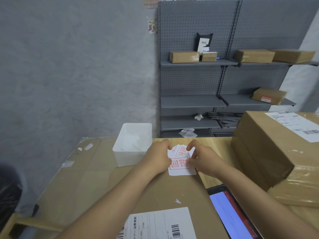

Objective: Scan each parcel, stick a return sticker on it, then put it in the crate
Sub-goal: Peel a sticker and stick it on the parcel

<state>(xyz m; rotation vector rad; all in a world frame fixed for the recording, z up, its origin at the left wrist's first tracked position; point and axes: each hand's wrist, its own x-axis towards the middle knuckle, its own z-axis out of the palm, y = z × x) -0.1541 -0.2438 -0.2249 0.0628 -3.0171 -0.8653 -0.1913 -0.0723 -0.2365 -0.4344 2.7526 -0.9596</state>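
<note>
A large flat cardboard parcel [107,183] lies in front of me, its white shipping label [160,225] at the near edge. On its far right part lies a small pile of white return stickers [179,167] printed in red. My left hand [158,158] and my right hand [202,159] both have their fingers curled on the stickers, pinching at their edges from either side. A second big parcel [269,152] with a label stands at the right. No crate is in view.
A white plastic tub [133,145] stands just left of my left hand. A handheld scanner with a lit screen [229,216] lies at the lower right. Grey shelves [198,62] behind hold several small parcels. A dark bag [8,192] sits at the far left.
</note>
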